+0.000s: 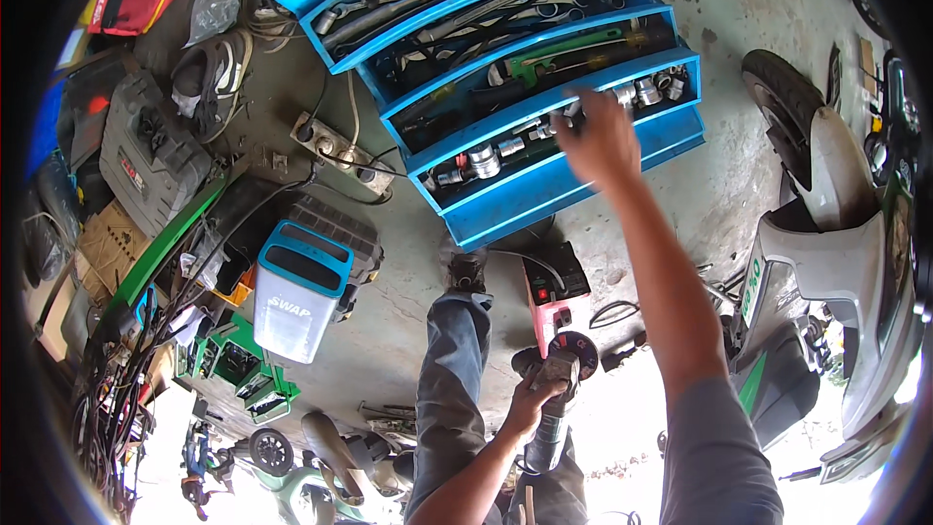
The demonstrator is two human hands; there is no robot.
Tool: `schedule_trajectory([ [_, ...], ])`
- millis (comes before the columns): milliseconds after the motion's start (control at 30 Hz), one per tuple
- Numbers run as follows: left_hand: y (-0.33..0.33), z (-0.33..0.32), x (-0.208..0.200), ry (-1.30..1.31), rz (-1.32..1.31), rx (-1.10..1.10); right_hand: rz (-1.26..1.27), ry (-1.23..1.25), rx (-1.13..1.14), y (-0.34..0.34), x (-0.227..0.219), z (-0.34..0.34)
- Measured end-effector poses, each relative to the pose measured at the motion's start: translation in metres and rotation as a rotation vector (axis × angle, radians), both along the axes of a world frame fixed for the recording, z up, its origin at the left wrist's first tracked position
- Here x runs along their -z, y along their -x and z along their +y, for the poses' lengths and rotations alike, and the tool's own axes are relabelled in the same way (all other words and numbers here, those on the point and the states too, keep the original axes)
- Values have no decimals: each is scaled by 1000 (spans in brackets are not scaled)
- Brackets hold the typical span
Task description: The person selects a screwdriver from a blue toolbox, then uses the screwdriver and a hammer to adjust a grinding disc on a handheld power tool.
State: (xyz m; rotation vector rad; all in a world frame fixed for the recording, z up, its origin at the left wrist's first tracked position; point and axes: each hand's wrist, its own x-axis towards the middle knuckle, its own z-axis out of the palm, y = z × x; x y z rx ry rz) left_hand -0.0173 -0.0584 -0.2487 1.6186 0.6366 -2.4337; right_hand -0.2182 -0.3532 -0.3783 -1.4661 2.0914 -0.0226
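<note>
My left hand (530, 402) is wrapped round an angle grinder (550, 437), held low between my legs with its dark disc (585, 354) uppermost. My right hand (601, 144) reaches over the nearest tray of a blue cantilever toolbox (575, 196). Its fingers look apart and slightly bent, a little blurred, above a row of silver sockets. Several sockets (483, 161) lie left of the hand, and more sockets (648, 90) lie to its right. Whether the fingertips touch a socket is hidden.
Wrenches (544, 12) and a green-handled tool (564, 53) fill the farther trays. A power strip (345, 156) with cords lies left of the toolbox. A red and black machine (556, 282) stands before me. A white bin with a blue rim (301, 297) is at left, a motorcycle (826, 233) at right.
</note>
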Motion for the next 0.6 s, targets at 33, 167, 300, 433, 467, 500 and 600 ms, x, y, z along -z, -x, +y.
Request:
schedule_trajectory([
  [33, 2, 0, 1, -10, 14, -10, 28, -132, 42, 12, 4, -37],
  [167, 10, -2, 1, 15, 59, -15, 305, -87, -234, 87, 85, -72],
  [300, -2, -6, 0, -10, 30, -5, 402, -251, -527, 69, 75, -89],
  [433, -4, -13, 0, -17, 49, -32, 484, -275, -572, 61, 79, -89],
  [467, -4, -16, 0, -25, 53, -41, 459, -266, -532, 63, 83, -86],
  [500, -5, -17, -1, -36, 51, -49, 428, -259, -493, 61, 85, -82],
  [600, -4, -16, 3, -26, 26, -62, 290, -266, -439, 57, 86, -79],
])
